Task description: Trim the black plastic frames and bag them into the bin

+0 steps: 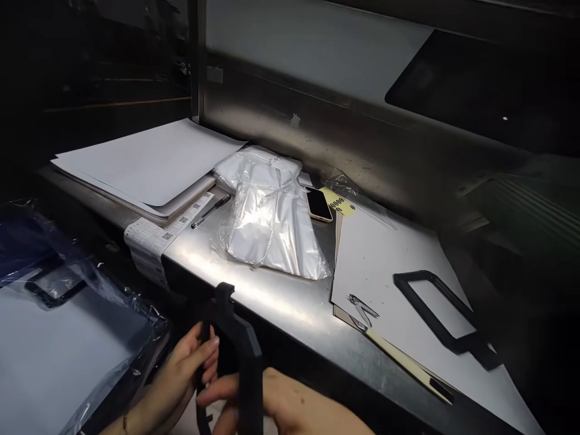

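Both hands, left (pixel 190 368) and right (pixel 281 402), clasp the upright black frame (pixel 242 356) between them

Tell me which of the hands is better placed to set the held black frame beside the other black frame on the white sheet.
Right, probably. The right hand grips the black frame on the side nearer the white sheet, where the other black frame lies. The left hand holds the far edge and would have to cross over.
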A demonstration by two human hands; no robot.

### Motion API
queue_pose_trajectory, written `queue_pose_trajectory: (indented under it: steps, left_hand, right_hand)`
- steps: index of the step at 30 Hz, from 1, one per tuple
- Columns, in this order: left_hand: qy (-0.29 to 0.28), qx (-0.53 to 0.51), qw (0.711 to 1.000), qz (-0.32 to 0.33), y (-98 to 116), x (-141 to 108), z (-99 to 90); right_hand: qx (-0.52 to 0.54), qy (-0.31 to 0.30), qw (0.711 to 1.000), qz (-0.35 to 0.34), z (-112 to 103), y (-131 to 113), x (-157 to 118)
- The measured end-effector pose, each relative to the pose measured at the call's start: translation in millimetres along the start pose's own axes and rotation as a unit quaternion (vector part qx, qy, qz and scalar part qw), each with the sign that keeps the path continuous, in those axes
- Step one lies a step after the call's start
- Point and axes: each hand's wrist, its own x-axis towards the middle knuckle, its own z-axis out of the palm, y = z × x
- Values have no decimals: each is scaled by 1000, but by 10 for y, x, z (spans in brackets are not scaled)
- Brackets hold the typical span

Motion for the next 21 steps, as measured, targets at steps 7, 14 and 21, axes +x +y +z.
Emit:
queue_pose_trajectory:
  steps: [7,14,21]
  left_hand:
    - [49,-32,998,17,-22,-22,-210]
    - [66,-27,997,23,-31,-102,-320]
    - [50,18,998,42,20,-139,-206]
  right_hand:
    - [-361,367,857,33,-1145,414,414]
    - [-419,369,828,51,-1437,612,556]
    - [-309,454,834,49,-967,409,260]
